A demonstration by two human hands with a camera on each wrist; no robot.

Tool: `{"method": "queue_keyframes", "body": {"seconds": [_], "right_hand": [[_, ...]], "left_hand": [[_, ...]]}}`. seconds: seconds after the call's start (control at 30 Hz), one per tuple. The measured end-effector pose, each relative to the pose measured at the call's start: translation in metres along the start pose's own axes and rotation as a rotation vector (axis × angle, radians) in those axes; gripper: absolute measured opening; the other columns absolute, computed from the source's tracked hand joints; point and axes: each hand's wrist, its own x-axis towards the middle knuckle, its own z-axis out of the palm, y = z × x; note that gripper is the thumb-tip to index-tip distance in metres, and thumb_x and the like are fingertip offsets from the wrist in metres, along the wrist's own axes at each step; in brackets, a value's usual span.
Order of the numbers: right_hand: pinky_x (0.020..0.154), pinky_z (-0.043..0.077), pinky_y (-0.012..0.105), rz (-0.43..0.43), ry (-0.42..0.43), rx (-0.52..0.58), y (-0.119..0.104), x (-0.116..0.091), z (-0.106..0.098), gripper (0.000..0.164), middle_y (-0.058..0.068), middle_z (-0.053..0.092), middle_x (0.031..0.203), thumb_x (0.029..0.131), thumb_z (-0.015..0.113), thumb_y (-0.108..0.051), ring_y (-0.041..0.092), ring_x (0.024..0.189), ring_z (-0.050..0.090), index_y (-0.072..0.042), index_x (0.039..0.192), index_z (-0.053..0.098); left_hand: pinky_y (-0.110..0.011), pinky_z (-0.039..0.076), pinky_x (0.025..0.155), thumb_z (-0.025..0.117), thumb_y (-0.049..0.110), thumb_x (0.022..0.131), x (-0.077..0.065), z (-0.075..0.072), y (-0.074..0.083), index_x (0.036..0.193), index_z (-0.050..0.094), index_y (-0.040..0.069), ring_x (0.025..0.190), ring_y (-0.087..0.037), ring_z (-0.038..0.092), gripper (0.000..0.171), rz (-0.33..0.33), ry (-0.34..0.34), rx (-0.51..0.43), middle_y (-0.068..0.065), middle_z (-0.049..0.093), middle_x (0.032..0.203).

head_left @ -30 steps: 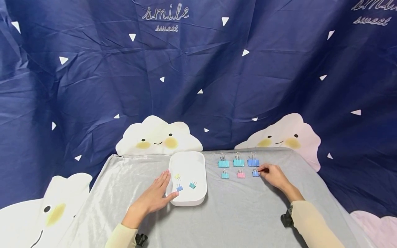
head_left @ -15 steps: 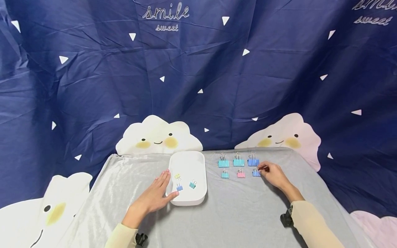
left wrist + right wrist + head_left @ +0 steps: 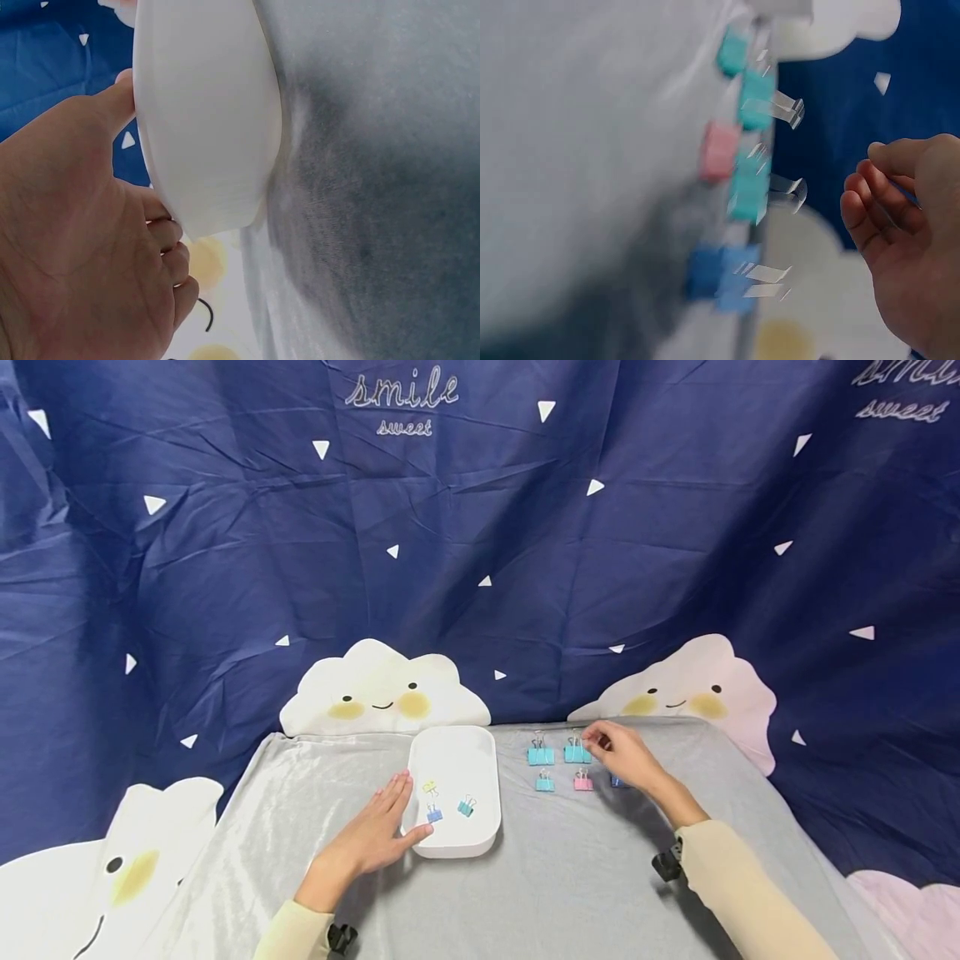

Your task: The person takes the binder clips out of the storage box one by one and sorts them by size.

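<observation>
My left hand (image 3: 375,832) rests on the left rim of a white box (image 3: 457,750), fingers fairly straight, thumb over the front corner. Inside lie a yellow binder clip (image 3: 429,787), a blue one (image 3: 434,813) and a teal one (image 3: 466,807). My right hand (image 3: 628,758) hovers above the right end of the clip rows, loosely curled, with nothing visible in its fingers. Two large teal binder clips (image 3: 541,753) stand in the back row. In front are a small teal clip (image 3: 544,781), a pink clip (image 3: 582,780) and a partly hidden small blue clip (image 3: 619,782).
In the right wrist view a large blue clip (image 3: 737,277) stands beside the small blue one; my right hand hides it from the head view. Grey cloth (image 3: 555,877) covers the table. A dark blue curtain (image 3: 450,510) hangs behind its back edge.
My right hand has let go of the small blue binder clip, moving up and left over the back row. My left hand and the box stay put.
</observation>
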Motion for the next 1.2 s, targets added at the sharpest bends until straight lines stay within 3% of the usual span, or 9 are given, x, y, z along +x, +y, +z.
{"method": "queue_keyframes", "body": {"seconds": [0.2,0.43,0.8,1.2], "right_hand": [[0.075,0.060,0.031,-0.171,-0.089,0.010,-0.054,0.028,0.011,0.007,0.002,0.074,0.093,0.099,0.074,-0.006,0.013,0.082,0.066,-0.007,0.105,0.076],[0.076,0.060,0.028,-0.357,-0.204,-0.027,-0.108,0.057,0.038,0.006,0.001,0.074,0.097,0.100,0.074,-0.010,0.011,0.086,0.068,-0.010,0.106,0.076],[0.078,0.060,0.026,-0.488,-0.439,-0.082,-0.178,0.077,0.085,0.010,0.004,0.077,0.102,0.100,0.072,-0.010,0.018,0.089,0.072,-0.005,0.108,0.076],[0.092,0.060,0.030,-0.452,-0.607,-0.262,-0.199,0.075,0.142,0.013,0.001,0.076,0.107,0.097,0.078,-0.015,0.015,0.099,0.071,-0.012,0.109,0.075]], "left_hand": [[-0.053,0.019,0.137,0.053,0.066,0.104,0.001,0.002,-0.002,0.168,0.022,-0.001,0.167,-0.035,0.016,0.098,-0.004,-0.005,0.003,-0.017,0.016,0.179],[-0.053,0.019,0.137,0.052,0.067,0.104,0.002,0.003,-0.003,0.168,0.023,-0.002,0.167,-0.036,0.015,0.098,-0.002,-0.004,0.003,-0.017,0.016,0.179],[-0.054,0.020,0.136,0.052,0.067,0.104,0.003,0.004,-0.005,0.168,0.024,-0.002,0.166,-0.036,0.017,0.098,0.011,0.005,0.012,-0.017,0.018,0.179],[-0.056,0.021,0.136,0.054,0.063,0.105,0.003,0.000,-0.003,0.167,0.024,-0.004,0.166,-0.037,0.017,0.096,0.022,-0.006,0.006,-0.018,0.017,0.178]]}}
